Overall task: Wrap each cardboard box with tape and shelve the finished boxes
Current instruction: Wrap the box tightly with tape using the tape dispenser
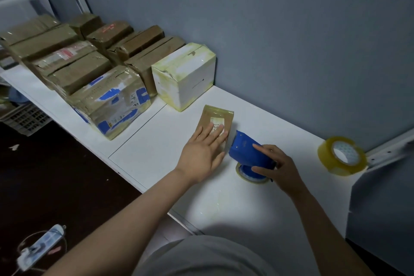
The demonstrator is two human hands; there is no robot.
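Left grip [206, 150] is flat, fingers straight and spread, pressing the small brown box [214, 114] down on the white worktop [145, 145]. Just to its right, the right grip [279, 167] is curled round the blue tape dispenser [247, 152]. Its nose is close against the box's near corner, but I can't tell if they touch. A spare tape roll [342, 155] stands well apart on the right. Further back, a white box [186, 74] sits beside a pile of taped boxes [74, 63] by the wall.
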